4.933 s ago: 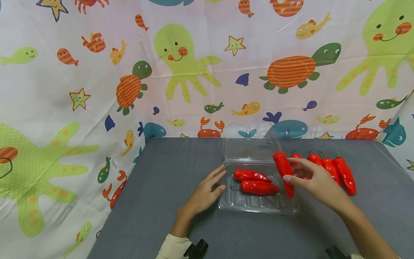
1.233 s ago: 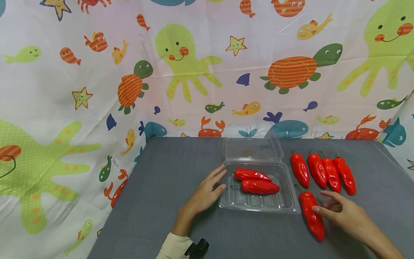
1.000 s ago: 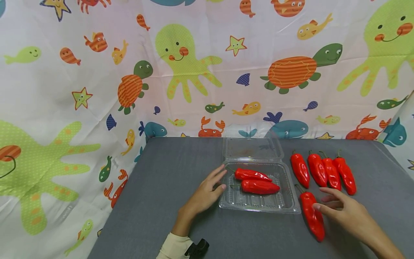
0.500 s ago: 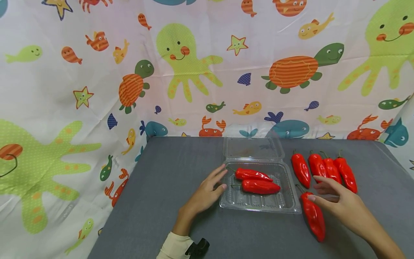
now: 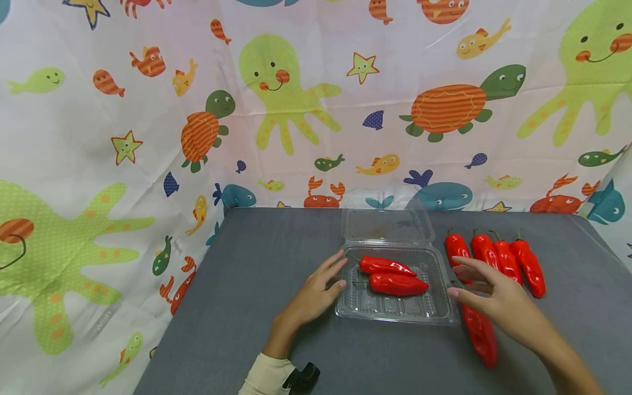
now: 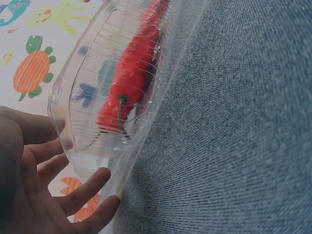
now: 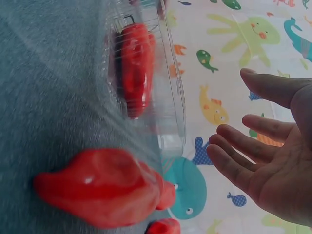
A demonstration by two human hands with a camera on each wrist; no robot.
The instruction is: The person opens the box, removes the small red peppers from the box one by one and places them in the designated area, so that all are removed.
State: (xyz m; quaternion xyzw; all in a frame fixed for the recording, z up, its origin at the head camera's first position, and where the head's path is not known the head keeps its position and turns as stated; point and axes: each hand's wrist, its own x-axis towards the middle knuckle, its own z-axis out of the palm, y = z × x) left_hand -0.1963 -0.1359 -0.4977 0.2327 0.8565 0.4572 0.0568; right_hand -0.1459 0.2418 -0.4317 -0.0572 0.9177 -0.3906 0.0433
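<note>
A clear plastic clamshell box (image 5: 395, 319) lies unfolded on the table. Inside it two red peppers (image 5: 399, 285) lie side by side, stems to the left. My left hand (image 5: 313, 293) rests at the box's left edge with fingers spread; in the left wrist view its fingertips (image 6: 100, 178) are against or very near the plastic. Over the table right of the box, my right hand (image 5: 498, 299) hovers with fingers extended, holding nothing. Below it a single red pepper (image 5: 480, 334) lies on the cloth, its top partly hidden by that hand. The right wrist view shows this pepper (image 7: 105, 187) apart from the fingers.
Several more red peppers (image 5: 506, 260) lie in a row at the right, stems toward the back, partly covered by the right hand. The box's lid (image 5: 385, 226) leans back behind its base. A sea-animal curtain (image 5: 316, 109) hangs along the grey table's (image 5: 276, 236) back and left.
Earlier my right hand held a pepper over the box's right side; that pepper now lies right of the box, released. The right hand has since moved up and left. The left hand stayed put.
</note>
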